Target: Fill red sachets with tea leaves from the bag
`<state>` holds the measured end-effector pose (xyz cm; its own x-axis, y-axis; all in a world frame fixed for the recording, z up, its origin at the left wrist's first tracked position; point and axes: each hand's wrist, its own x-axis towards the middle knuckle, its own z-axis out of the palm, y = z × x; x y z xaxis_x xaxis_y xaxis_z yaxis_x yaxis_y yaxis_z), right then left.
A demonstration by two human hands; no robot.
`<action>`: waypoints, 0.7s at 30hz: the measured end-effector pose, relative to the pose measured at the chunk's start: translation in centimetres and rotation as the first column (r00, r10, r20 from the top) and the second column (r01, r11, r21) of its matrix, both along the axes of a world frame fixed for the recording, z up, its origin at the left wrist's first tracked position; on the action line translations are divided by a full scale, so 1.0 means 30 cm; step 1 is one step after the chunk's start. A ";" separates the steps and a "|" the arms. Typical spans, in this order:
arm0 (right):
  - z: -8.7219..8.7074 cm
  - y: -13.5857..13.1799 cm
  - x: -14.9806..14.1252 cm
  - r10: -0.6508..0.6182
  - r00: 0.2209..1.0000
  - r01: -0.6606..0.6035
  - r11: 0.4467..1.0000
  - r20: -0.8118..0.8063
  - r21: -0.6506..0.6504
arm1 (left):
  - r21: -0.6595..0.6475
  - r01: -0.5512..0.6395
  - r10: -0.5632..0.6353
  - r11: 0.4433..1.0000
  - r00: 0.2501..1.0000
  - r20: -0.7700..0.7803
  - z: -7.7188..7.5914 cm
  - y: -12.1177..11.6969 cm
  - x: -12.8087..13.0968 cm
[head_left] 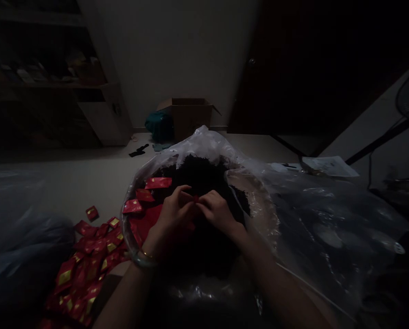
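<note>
My left hand (175,206) and my right hand (217,209) are close together over a round container lined with clear plastic (204,137). Fingers of both are closed in a pinch on a small red packet (196,199), mostly hidden by them. Beneath lies a heap of dark, loose, leaf-like bits (201,170), perhaps tea leaves. Several flat red packets (158,183) rest at the container's left side, near my left hand. A bracelet (144,259) circles my left wrist.
Many filled-looking red packets with gold marks (91,260) are piled on the floor at left. An open cardboard box (192,116) and a teal bag (159,125) stand by the wall. Clear plastic sheeting (328,205) spreads at right. The room is dim.
</note>
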<state>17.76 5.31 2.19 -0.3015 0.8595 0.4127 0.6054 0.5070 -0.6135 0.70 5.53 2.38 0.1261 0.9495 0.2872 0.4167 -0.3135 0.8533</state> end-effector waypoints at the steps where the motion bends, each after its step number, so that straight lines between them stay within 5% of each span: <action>1: 0.004 0.005 0.008 -0.028 0.997 0.025 0.999 -0.070 -0.040 | 0.055 -0.011 0.014 0.998 0.999 -0.050 -0.003 0.003 -0.004; 6: 0.015 0.020 0.022 -0.163 0.898 0.020 0.944 -0.409 -0.331 | 0.404 0.008 0.129 0.915 0.942 -0.310 -0.039 0.031 -0.022; 11: 0.005 0.003 -0.023 -0.045 0.802 -0.310 0.820 -0.595 -0.481 | 0.484 0.024 0.130 0.875 0.950 -0.283 -0.084 0.037 0.000; 14: -0.021 -0.005 -0.052 -0.007 0.821 -0.370 0.756 -0.571 -0.540 | 0.523 0.030 0.133 0.852 0.953 -0.271 -0.079 0.031 0.010; 21: -0.009 0.021 -0.013 -0.137 0.751 -0.164 0.909 -0.646 -0.383 | 0.541 0.082 0.230 0.837 0.843 -0.485 -0.027 0.021 -0.027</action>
<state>17.35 5.94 1.92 -0.1032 0.9850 0.1385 -0.0207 0.1371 -0.9903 -0.11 6.16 1.58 0.3370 0.6816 0.6495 0.7786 -0.5896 0.2148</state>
